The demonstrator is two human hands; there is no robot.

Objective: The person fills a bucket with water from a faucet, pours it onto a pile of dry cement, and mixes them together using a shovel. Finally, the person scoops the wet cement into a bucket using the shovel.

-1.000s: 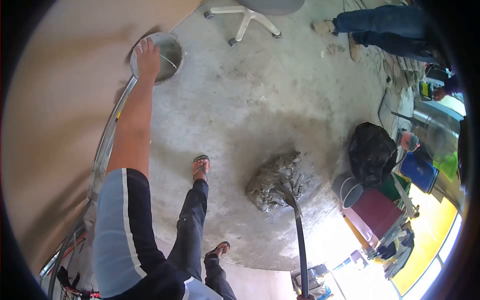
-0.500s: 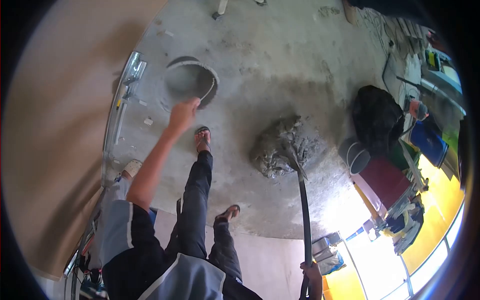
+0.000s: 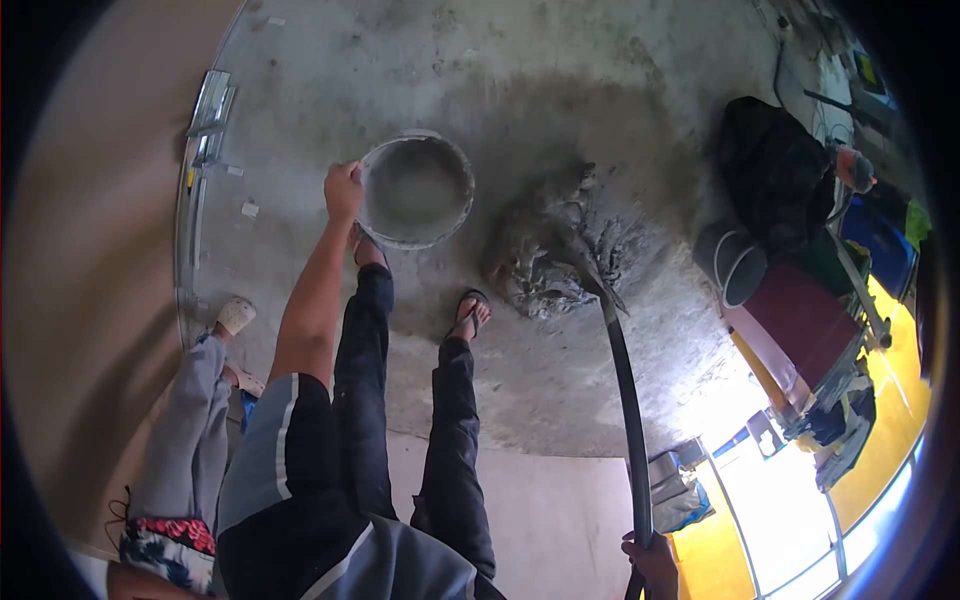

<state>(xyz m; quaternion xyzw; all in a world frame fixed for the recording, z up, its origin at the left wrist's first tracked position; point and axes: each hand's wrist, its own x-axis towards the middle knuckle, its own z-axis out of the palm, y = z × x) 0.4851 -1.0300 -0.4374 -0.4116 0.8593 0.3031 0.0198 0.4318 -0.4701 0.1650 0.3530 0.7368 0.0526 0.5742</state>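
Observation:
My left hand (image 3: 343, 190) is closed at the left edge of a round grey bucket (image 3: 470, 190), where its handle or rim meets my fingers; exactly which is hard to tell. The bucket's open mouth faces me, and its inside looks grey and coated. My right hand (image 3: 654, 562) wraps round the long dark handle of a shovel (image 3: 624, 385) at the lower right. The shovel's blade end sits in a heap of wet grey mortar (image 3: 535, 268) on the floor, partly buried.
Another person's legs in grey trousers (image 3: 180, 430) stand at the lower left. Metal profiles (image 3: 205, 125) lie along the left wall. At the right are a second bucket (image 3: 740, 270), a black bag (image 3: 770, 180), and a dark red board (image 3: 800, 320). My sandalled feet are beside the mortar and bucket.
My left hand has swung the bucket rightward, closer to the mortar heap. My feet have stepped forward. The shovel stays stuck in the heap, still held by my right hand.

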